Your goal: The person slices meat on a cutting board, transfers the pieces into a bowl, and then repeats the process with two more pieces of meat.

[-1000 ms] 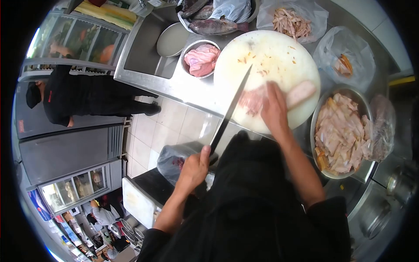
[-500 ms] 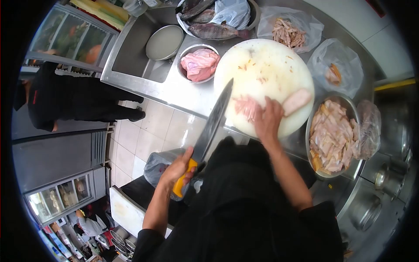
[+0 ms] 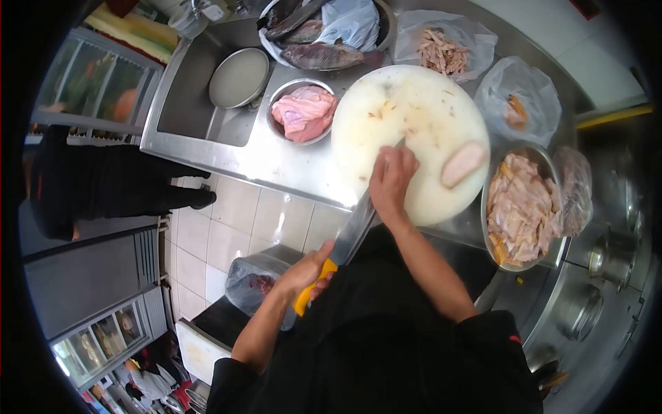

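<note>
My left hand (image 3: 312, 274) is closed round the yellow handle of a long kitchen knife (image 3: 353, 233). The blade slants up over the near edge of a round white cutting board (image 3: 365, 96). My right hand (image 3: 394, 176) lies over the front part of the blade, fingers curled; only the tip shows beyond them. What those fingers hold is hidden, and the sliced meat strips are out of sight. A pale, oval piece of meat (image 3: 463, 164) rests on the board's right side, apart from my hand. Small brown scraps dot the board.
Left of the board stand a bowl of pink meat (image 3: 303, 114) and a sink (image 3: 186, 103). Whole fish (image 3: 327, 56) lie behind. To the right are plastic bags and an oval tray of sliced meat (image 3: 523, 214). A person in black (image 3: 103, 179) stands far left.
My right hand has moved left off the pale strips and curled over the blade. The strips no longer show. The knife tip is now farther in over the board.
</note>
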The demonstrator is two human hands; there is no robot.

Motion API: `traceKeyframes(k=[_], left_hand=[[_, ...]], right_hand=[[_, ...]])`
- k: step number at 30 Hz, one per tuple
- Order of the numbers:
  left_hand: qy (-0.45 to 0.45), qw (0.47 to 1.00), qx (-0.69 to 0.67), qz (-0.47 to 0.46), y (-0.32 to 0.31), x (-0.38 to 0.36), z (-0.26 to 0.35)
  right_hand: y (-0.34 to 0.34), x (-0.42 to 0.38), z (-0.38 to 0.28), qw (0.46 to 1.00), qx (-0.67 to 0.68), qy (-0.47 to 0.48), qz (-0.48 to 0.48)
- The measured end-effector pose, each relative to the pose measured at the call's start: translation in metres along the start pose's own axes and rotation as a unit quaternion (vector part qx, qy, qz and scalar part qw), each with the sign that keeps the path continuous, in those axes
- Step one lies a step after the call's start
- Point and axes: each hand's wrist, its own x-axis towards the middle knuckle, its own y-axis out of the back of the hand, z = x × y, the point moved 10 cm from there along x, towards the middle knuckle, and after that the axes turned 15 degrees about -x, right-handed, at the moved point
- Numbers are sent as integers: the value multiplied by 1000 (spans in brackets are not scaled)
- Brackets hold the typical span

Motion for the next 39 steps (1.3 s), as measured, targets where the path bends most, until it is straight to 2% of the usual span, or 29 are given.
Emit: traceKeyframes(k=[6, 11, 14, 16, 19, 22, 26, 27, 28, 31, 32, 33, 35, 38, 39], left_hand=[[-21, 1000, -16, -14, -30, 5, 64], [-77, 996, -12, -38, -79, 26, 165], [-97, 995, -15, 3, -94, 32, 205], [-112, 993, -8, 30, -93, 34, 217], [-116, 991, 4, 71, -82, 30, 217], [-95, 989, 5, 113, -74, 23, 203], [-90, 988, -22, 124, -66, 15, 177], [-95, 987, -22, 128, -64, 11, 172], [-102, 986, -23, 131, -62, 8, 168], [-119, 982, -25, 147, -49, 0, 142], [-128, 980, -29, 152, -45, -3, 135], [-134, 979, -33, 153, -43, -7, 130], [-137, 976, -45, 163, -36, -11, 117], [-145, 975, -57, 157, -25, -7, 99], [-151, 974, -62, 154, -20, -5, 93]], right_hand=[[24, 68, 16, 996, 28, -8, 82], [27, 188, 58, 988, 27, 25, 149], [8, 271, 91, 979, 19, 58, 194], [-23, 325, 127, 986, 57, 5, 157], [-80, 376, 171, 997, 4, -70, -18], [-88, 405, 181, 999, 30, 6, -26], [-63, 401, 178, 998, -1, 28, -55], [-59, 390, 175, 995, 16, 40, -88], [-52, 372, 167, 984, -16, 62, -168], [5, 278, 152, 924, -129, 89, -349], [25, 246, 152, 883, -248, 75, -392], [42, 212, 164, 856, -305, 36, -415], [65, 151, 182, 798, -313, -62, -511], [88, 111, 162, 869, -298, -106, -381], [83, 106, 156, 893, -239, -109, -366]])
